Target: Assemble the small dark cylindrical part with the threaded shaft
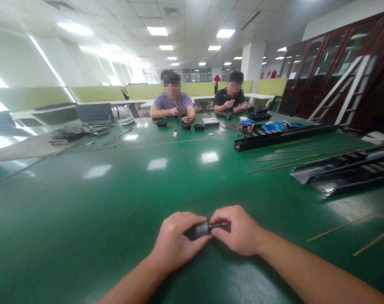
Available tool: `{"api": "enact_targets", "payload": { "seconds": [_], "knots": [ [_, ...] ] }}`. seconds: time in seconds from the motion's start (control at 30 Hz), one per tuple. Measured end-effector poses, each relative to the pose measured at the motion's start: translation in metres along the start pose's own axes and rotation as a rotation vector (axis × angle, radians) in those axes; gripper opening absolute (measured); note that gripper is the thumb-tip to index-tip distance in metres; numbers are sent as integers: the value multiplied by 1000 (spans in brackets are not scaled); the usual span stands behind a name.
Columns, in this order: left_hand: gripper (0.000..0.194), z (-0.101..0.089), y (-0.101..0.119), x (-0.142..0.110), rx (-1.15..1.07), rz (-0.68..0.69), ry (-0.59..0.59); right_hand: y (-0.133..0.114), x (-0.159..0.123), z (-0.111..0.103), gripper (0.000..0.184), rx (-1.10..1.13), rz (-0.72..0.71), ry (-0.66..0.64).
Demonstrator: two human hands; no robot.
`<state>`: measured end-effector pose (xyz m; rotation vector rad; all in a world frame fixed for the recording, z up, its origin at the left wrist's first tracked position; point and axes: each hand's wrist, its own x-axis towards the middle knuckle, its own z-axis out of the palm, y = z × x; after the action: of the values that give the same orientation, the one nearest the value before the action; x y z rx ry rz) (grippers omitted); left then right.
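Note:
A small dark cylinder [201,229] with a pale grey band lies between my two hands, just above or on the green table. My left hand [177,236] is closed on it, thumb below and forefinger above. From its right end runs a thin dark shaft [223,224]. The thumb and fingertips of my right hand [241,230] are pinched round this shaft near the cylinder. Blur and my fingers hide what kind of part it is.
Long black metal channels [347,169] and thin yellowish rods [293,164] lie to the right on the green table [125,185]. Two people sit across it, among small black boxes [198,126] and blue gloves [246,121]. A cluttered heap [74,133] lies far left. A ladder [344,90] stands far right.

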<state>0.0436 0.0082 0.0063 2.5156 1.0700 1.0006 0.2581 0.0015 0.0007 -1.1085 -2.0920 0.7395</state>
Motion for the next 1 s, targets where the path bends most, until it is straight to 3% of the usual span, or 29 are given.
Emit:
{"api": "enact_targets", "payload": {
  "seconds": [1.0],
  "knots": [
    [21, 0, -3, -2, 28, 18, 26, 4, -1, 1, 6, 9, 12, 15]
  ]
}}
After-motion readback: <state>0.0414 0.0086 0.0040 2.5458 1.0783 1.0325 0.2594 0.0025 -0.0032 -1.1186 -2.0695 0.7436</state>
